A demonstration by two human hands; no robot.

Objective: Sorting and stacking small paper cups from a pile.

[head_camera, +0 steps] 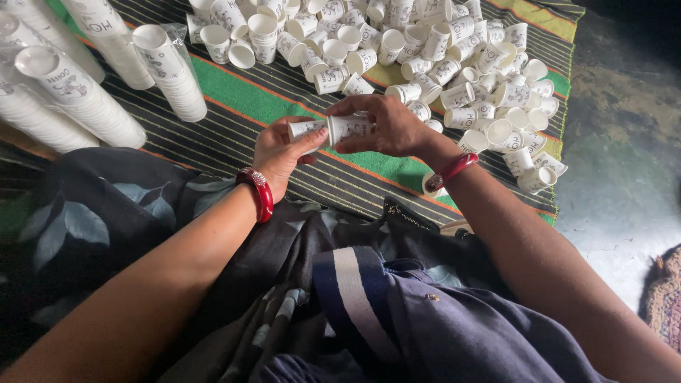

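Dim room; soft light falls on the white cups on the mat, corners beyond it sink into shadow, cup stacks slightly blurred.

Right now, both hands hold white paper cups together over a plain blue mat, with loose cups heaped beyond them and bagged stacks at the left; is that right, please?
Not quite: the mat is not plain blue but striped, with green, dark and orange bands, as the head view shows. The rest stands: the left hand and right hand hold white paper cups together, loose cups are heaped beyond, and bagged stacks lie at the left.
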